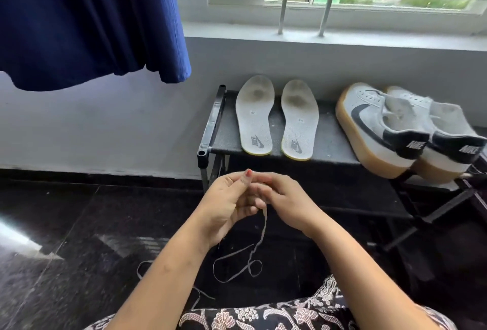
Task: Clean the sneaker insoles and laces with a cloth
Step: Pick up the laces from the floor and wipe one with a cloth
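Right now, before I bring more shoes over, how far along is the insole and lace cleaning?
Done: both insoles are out on the rack, and the sneakers look unlaced. In hand: the left hand and right hand hold one lace, its tail looping on the floor. Left: the insoles show dark toe stains, and no cloth is in view, so wiping seems not begun.

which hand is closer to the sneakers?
Right. The right hand is below-left of the sneakers; the left hand sits farther left, beside it. Both hold the lace.

Left (226, 199) and right hands (286, 197), fingertips together.
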`<state>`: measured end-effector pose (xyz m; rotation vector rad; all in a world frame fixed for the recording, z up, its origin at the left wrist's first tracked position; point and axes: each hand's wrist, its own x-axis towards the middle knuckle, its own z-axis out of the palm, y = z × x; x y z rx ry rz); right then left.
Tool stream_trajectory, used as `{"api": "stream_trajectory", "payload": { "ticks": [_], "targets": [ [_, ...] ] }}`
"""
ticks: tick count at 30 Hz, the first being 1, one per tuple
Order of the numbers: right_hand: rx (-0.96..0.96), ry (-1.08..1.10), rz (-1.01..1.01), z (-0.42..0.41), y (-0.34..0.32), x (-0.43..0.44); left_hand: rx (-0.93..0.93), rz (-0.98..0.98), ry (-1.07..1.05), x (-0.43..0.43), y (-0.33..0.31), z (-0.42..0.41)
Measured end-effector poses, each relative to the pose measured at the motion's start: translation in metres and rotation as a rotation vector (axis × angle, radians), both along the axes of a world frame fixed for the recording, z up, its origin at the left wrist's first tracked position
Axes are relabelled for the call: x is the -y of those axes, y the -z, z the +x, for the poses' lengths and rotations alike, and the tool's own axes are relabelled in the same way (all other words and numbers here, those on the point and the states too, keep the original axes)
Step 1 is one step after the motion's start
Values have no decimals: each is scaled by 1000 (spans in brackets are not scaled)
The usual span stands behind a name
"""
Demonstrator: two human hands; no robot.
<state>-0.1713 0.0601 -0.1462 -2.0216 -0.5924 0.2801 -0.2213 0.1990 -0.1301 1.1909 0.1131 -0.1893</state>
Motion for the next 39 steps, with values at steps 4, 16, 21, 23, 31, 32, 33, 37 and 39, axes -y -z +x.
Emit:
{"api": "stream_trajectory", "payload": {
  "ticks": [4, 16, 21, 23, 31, 32, 33, 37, 39],
  "targets": [
    [-93, -96, -101, -7, -3, -2, -1, -217, -129, 0, 0, 2],
    [-524, -80, 415, -6, -24, 1, 64, 690, 44, -5, 33, 1],
    [-536, 265, 531, 6, -19, 13, -11, 383, 258, 3, 19, -3],
    [-515, 314, 435, 4, -15, 13, -25, 245, 279, 3, 10, -5],
    [-465, 142, 116, -8, -13, -2, 12, -241, -8, -4, -2, -2],
    [-477, 120, 82, -9, -13, -3, 13, -271, -60, -7, -1, -1],
    [-491, 98, 50, -10, -12, -5, 12, -297, -105, -9, 1, 0],
    [-517, 9, -10, -13, -11, -8, 19, -320, -254, -13, 7, 4],
    [-520, -18, -42, -14, -10, -8, 36, -220, -305, -15, 11, 6]
  ]
}}
